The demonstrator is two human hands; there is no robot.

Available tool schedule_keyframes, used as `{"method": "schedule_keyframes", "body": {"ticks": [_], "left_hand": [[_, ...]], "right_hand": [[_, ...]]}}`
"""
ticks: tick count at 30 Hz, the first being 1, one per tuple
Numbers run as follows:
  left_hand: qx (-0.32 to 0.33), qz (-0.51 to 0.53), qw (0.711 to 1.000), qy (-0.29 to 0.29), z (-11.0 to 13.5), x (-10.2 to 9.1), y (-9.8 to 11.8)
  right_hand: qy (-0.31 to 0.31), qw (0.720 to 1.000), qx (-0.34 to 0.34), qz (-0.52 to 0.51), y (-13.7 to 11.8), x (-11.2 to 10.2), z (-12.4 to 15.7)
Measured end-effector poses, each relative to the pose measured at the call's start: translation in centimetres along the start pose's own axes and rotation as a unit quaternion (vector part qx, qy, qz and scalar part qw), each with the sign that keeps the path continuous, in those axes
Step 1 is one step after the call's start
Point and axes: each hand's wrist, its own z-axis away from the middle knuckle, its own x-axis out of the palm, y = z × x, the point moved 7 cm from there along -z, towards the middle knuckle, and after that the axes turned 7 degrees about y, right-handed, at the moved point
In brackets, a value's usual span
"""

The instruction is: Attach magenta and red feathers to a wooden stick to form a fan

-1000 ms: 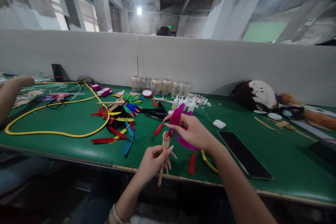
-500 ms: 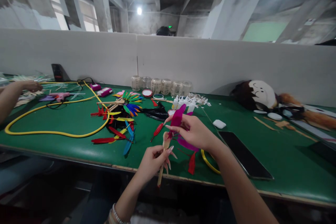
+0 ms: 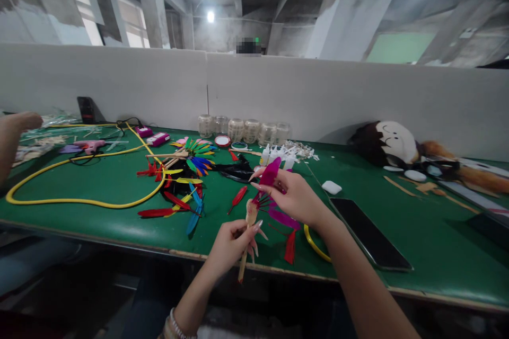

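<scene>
A: Head view, quick: what's the L hand [image 3: 228, 246] got?
B: Fingers closed on a wooden stick [image 3: 242, 270], tilted, its top near the feathers. R hand [image 3: 294, 196] is nearly shut too, seems to pinch a magenta feather [image 3: 270, 172] just above the stick.
A: How'd they handle?
B: Feather's prob v light, soft, easily bent; take it low by the quill. Stick looks stiff, grip its lower end.
A: Room?
B: Hands are over the green surface [image 3: 382, 185], near its front edge. Phone [image 3: 369, 233] just R, feather pile [image 3: 178, 190] L, some open space between.
</scene>
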Motion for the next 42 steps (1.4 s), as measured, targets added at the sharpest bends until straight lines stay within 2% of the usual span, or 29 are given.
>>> {"method": "schedule_keyframes", "body": {"ticks": [5, 12, 24, 31, 37, 42], "left_hand": [[-0.002, -0.001, 1.0, 0.0, 0.1, 0.0, 0.1], [0.002, 0.002, 1.0, -0.004, 0.0, 0.0, 0.1], [-0.001, 0.004, 1.0, -0.003, 0.1, 0.0, 0.1], [-0.003, 0.009, 1.0, -0.003, 0.0, 0.0, 0.0], [-0.011, 0.007, 1.0, 0.001, 0.0, 0.0, -0.2], [-0.001, 0.005, 1.0, 0.0, 0.0, 0.0, -0.1]], "right_hand": [[-0.02, 0.999, 0.006, -0.033, -0.1, 0.0, 0.1], [-0.078, 0.996, 0.003, -0.043, -0.6, 0.8, 0.4], [0.015, 1.0, -0.006, -0.01, -0.3, -0.1, -0.1], [0.005, 1.0, 0.007, -0.027, 0.0, -0.1, 0.0], [0.021, 0.998, 0.002, -0.059, -0.3, -0.3, -0.1], [-0.027, 0.997, 0.007, -0.067, -0.4, 0.5, 0.0]]}}
